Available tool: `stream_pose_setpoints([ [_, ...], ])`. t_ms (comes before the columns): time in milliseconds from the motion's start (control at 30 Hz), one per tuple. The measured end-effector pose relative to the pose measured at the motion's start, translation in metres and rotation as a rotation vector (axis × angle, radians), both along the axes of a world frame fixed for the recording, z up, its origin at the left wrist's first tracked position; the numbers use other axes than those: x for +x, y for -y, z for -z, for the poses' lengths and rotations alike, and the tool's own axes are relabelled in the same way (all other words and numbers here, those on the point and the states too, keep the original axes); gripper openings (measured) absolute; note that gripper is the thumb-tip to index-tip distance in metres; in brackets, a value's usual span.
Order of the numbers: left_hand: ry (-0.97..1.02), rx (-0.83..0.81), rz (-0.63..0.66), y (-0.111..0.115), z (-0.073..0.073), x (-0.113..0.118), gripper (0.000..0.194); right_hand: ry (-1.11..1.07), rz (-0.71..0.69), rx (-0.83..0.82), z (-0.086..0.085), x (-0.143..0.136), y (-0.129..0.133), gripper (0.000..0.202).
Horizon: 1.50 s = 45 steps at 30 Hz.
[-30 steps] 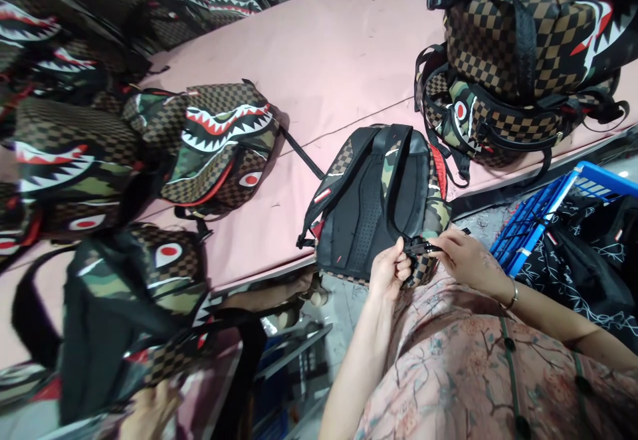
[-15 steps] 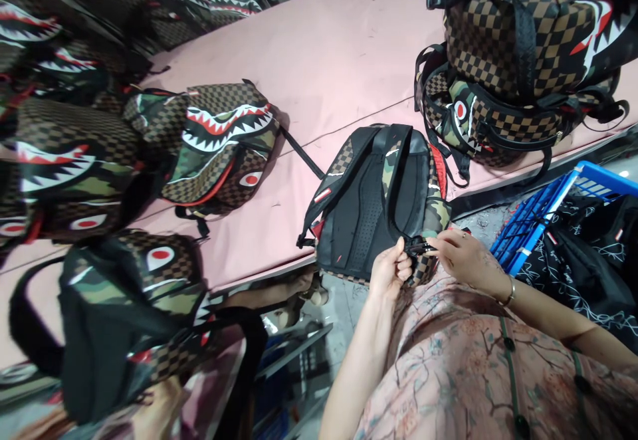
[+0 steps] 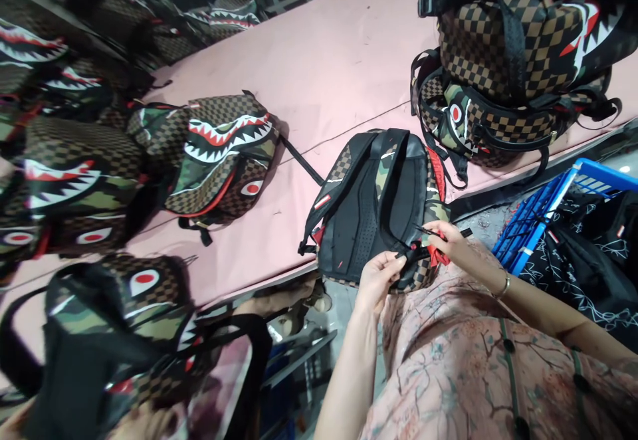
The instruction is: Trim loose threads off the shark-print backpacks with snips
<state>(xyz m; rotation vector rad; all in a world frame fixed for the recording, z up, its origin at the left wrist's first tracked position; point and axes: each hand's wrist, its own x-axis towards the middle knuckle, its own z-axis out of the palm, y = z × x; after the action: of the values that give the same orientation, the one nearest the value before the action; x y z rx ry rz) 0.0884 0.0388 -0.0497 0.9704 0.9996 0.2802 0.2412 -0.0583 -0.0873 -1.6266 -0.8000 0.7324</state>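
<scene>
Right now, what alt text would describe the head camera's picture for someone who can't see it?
A person's left hand pinches a strap low on a backpack while the right hand holds a thin dark object close by. The backpack rests straps-up on a pink table, with more backpacks to left and right.

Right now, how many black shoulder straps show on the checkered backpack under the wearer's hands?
2: one black strap with a red-and-white label along the left side of the backpack, another curving down the middle toward the left hand.
</scene>
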Motion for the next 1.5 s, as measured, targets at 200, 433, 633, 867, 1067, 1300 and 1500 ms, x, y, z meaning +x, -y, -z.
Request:
stream_pose_setpoints([
  [200,-0.291,1.176,0.092,-0.006,0.007,-0.023,0.007,0.068,-0.178,-0.123,0.024,-0.011,-0.007,0.029],
  [433,-0.52,1.766,0.058,-0.007,0.041,-0.013,0.017,0.367,-0.368,-0.173,0.013,-0.012,0.014,0.029],
  [633,-0.376,1.724,0.1,0.002,0.037,-0.01,0.016,-0.305,-0.455,-0.088,-0.006,-0.012,0.01,0.016],
  [867,-0.076,2.046,0.146,0.029,0.012,-0.013,0.036,-1.017,-0.467,-0.07,-0.024,-0.012,-0.018,0.032],
  [1067,0.275,1.434,0.339,0.036,-0.051,-0.014,0.026,-0.897,-0.382,-0.08,-0.014,-0.014,-0.027,0.032],
  [1300,0.557,0.686,-0.525,0.017,-0.129,-0.02,0.015,-0.403,-0.385,-0.131,0.005,-0.032,-0.012,0.038],
  [1500,0.478,-0.332,0.0,0.002,-0.073,-0.013,0.02,-0.102,-0.386,-0.12,-0.004,-0.024,0.005,0.029],
])
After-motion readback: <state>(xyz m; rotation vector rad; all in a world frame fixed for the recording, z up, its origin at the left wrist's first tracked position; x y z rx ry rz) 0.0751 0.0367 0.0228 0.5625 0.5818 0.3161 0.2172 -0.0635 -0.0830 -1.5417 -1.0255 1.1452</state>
